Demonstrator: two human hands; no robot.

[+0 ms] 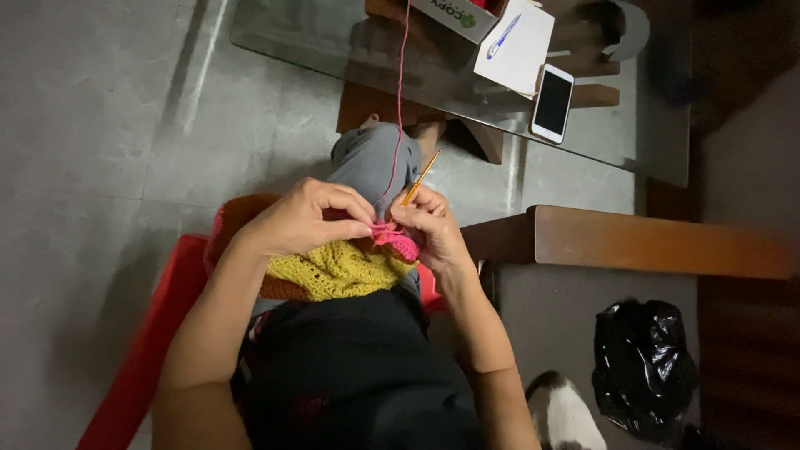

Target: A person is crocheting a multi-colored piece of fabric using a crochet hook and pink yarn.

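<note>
My left hand [304,218] pinches the top edge of a crocheted piece [337,268] that is yellow with a pink edge and an orange-brown band. My right hand [433,227] grips a thin yellow-orange crochet hook [420,178], its tip at the pink stitches between both hands. A pink yarn strand [399,92] runs from the work up to the glass table. The fabric lies on my lap over grey trousers.
A glass table [333,50] stands ahead with a white phone [552,102], paper with a blue pen [517,37] and a cardboard box [458,15]. A wooden armrest [650,242] is at right, a black plastic bag [643,367] below it. I sit on a red seat [142,350].
</note>
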